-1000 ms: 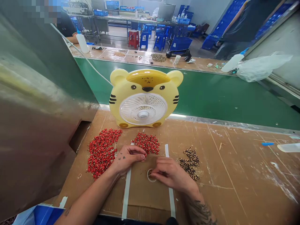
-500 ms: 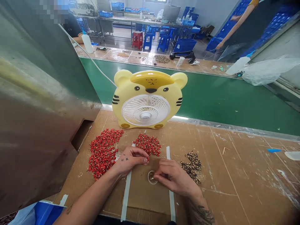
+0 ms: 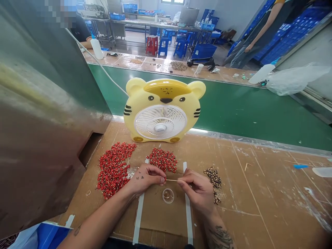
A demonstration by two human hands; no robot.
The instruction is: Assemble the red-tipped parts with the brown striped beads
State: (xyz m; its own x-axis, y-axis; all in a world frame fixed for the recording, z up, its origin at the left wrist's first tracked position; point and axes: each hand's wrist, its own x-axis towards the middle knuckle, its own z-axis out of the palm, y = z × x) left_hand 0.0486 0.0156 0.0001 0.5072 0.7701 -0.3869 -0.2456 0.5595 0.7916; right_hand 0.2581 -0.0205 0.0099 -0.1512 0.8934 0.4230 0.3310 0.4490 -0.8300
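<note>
My left hand [image 3: 146,177] is pinched on a small red part at its fingertips, just below the smaller red pile [image 3: 163,160]. My right hand [image 3: 198,189] is pinched on a thin metal pin [image 3: 171,180] that reaches across to the left fingertips. Below the two hands sits a small clear round dish [image 3: 168,195] on a cardboard sheet [image 3: 162,214] edged with white tape strips. A larger pile of red parts [image 3: 112,168] lies to the left. A heap of dark and gold parts [image 3: 214,178] lies beside my right hand.
A yellow tiger-shaped fan [image 3: 163,110] stands at the back of the bench. A grey metal housing [image 3: 38,121] fills the left side. Behind runs a green conveyor belt [image 3: 246,107]. A clear plastic bag [image 3: 295,79] and white squeeze bottles lie beyond. Another person stands far right [image 3: 261,27].
My right hand has lifted off the clear dish and moved up, now holding a thin pin against the left fingertips. The left hand stayed in place.
</note>
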